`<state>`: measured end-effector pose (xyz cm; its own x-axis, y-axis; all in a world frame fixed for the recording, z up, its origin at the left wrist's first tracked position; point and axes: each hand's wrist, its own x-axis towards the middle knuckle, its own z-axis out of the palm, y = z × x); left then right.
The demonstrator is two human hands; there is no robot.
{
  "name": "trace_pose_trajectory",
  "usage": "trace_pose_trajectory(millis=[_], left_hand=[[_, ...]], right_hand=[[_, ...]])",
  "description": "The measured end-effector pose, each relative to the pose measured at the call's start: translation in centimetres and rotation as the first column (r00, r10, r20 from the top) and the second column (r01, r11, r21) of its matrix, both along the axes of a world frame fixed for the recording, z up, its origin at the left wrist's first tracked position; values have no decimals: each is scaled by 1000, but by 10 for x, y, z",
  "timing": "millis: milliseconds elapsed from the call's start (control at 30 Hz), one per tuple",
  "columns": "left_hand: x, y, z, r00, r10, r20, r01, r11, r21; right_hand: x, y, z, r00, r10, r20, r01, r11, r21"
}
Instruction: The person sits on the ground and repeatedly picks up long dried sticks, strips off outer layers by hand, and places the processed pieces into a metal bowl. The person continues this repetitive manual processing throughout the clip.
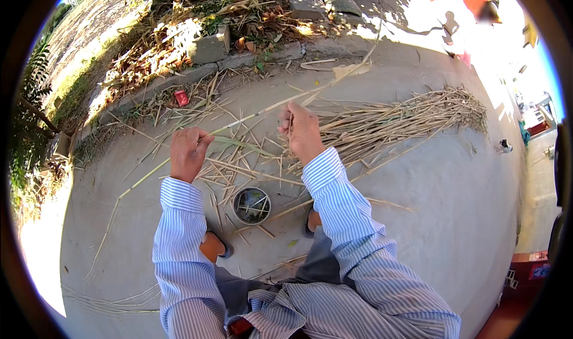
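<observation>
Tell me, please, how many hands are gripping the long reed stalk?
2: the left hand grips the long reed stalk at its lower part, the right hand further up, nearer the bundle of reeds.

A long reed [250, 119], dry, pale and matt, is gripped in the left hand [188, 154] and the right hand [300, 131]. A bundle [394, 121] of straw-coloured, fibrous stalks is seen on the ground [453, 202], which is of grey concrete, rough and dull. The sleeves [352, 219] are of striped woven cloth. The round tin [252, 205] looks to be of dull metal.
</observation>
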<state>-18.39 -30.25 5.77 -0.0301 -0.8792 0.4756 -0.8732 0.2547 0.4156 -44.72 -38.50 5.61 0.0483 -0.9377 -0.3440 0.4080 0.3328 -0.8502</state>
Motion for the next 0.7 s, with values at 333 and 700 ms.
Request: trace_pose_trajectory(millis=[333,700], left_hand=[[61,26,-23,988,-38,-151,103,887,449],[-57,8,-3,972,-94,-218,91,996,-24]], right_hand=[[-84,-34,12,924,238,298,-196,967,-165],[-5,0,18,963,265,-39,-266,931,-250]])
